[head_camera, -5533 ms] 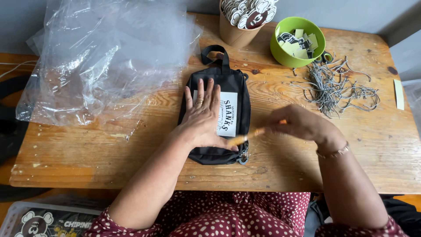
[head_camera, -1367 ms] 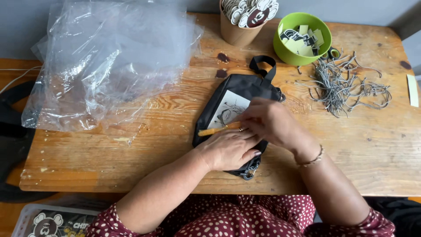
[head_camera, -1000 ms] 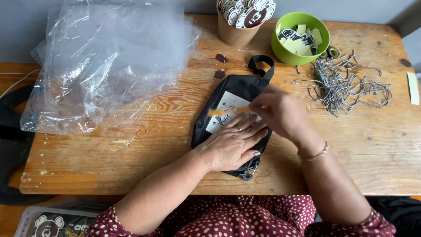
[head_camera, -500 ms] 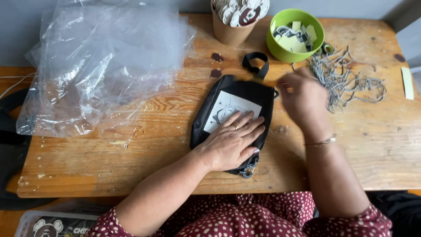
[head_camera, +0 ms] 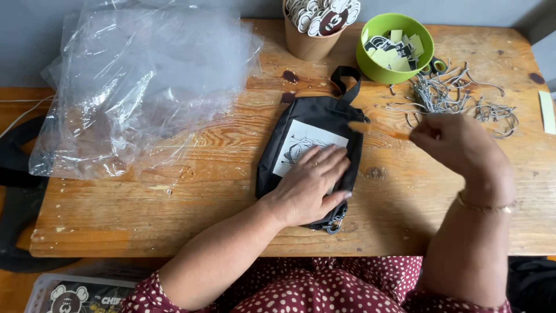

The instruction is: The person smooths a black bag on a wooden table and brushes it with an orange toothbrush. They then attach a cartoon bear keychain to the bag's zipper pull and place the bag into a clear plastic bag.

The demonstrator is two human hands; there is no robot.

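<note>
While the black fabric pouch (head_camera: 315,145) lies flat near the middle of the wooden table (head_camera: 174,208), the left hand (head_camera: 310,185) rests on it, palm down and fingers spread, pressing on the lower part of a white rectangular label (head_camera: 301,145) with a dark line drawing. The pouch has a soft matte weave, a loop strap (head_camera: 346,81) at its far end and a small metal clip (head_camera: 335,223) at its near corner. Just to the side, the right hand (head_camera: 463,145) is pinched shut on a thin orange stick (head_camera: 376,129), whose tip hovers over the pouch's upper right edge. Beyond that hand sprawls a tangle of grey strings (head_camera: 452,95). A round lime-green bowl (head_camera: 394,49) holds pale and dark paper tags, and beside it a brown paper cup (head_camera: 307,40) is stuffed with round black-and-white cut-outs. A heap of crinkled clear plastic bags (head_camera: 133,87) covers the table's left side. The planks are worn, knotted and stained, set against a grey wall (head_camera: 35,35).
</note>
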